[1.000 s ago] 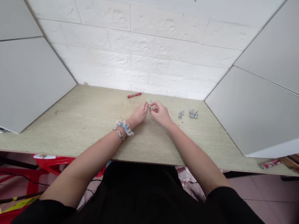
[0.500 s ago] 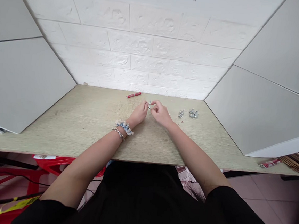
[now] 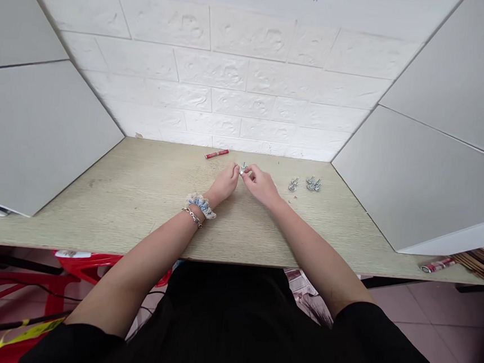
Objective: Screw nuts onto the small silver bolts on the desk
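While the left hand [image 3: 225,182] pinches a small metal fastener [image 3: 242,170] above the desk [image 3: 148,190], the right hand [image 3: 259,184] closes its thumb and forefinger on the fastener's near end. To the right lie two clusters of similar fasteners [image 3: 313,184]; a red tube [image 3: 216,154] rests beyond the left hand, near the wall [image 3: 230,73].

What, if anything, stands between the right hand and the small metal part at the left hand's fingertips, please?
Nothing visible does: the right hand's fingertips are right at the small metal part, beside the left hand. The nearest metal pieces on the table lie farther right.
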Action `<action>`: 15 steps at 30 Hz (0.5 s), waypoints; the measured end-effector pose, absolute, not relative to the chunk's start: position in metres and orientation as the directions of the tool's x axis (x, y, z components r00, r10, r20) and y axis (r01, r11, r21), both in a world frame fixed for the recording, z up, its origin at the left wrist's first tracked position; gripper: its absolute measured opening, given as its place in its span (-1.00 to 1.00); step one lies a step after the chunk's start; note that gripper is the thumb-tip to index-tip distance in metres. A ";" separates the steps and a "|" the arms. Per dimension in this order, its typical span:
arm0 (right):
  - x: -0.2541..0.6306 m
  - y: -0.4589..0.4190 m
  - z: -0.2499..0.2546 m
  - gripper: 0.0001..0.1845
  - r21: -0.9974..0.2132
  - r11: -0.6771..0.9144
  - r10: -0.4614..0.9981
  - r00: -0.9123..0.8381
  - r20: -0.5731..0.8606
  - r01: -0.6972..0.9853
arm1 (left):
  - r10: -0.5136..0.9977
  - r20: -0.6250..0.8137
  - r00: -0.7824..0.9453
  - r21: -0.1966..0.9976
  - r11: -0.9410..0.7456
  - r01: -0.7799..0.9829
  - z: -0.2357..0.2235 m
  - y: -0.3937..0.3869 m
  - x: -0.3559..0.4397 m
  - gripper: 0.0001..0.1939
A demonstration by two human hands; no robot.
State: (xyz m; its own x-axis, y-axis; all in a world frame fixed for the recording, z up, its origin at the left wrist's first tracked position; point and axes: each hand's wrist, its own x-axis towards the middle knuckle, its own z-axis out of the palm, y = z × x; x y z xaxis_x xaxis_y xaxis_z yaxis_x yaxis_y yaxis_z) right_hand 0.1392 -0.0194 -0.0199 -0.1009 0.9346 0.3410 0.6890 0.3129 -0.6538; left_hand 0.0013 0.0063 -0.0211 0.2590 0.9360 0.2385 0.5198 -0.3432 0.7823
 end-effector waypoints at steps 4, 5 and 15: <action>0.137 -0.020 -0.021 -0.70 -0.613 0.388 0.908 -0.169 0.384 0.688 | 0.937 0.247 0.246 0.779 -0.343 0.525 -0.021 0.007 0.001 -0.81; 0.137 -0.020 -0.021 -0.72 -0.608 0.394 0.905 -0.175 0.388 0.690 | 0.936 0.251 0.247 0.777 -0.347 0.525 -0.022 0.007 0.001 -0.81; 0.139 -0.020 -0.018 -0.82 -0.656 0.316 0.927 -0.077 0.366 0.685 | 0.929 0.257 0.266 0.770 -0.363 0.524 -0.022 0.007 0.001 -0.81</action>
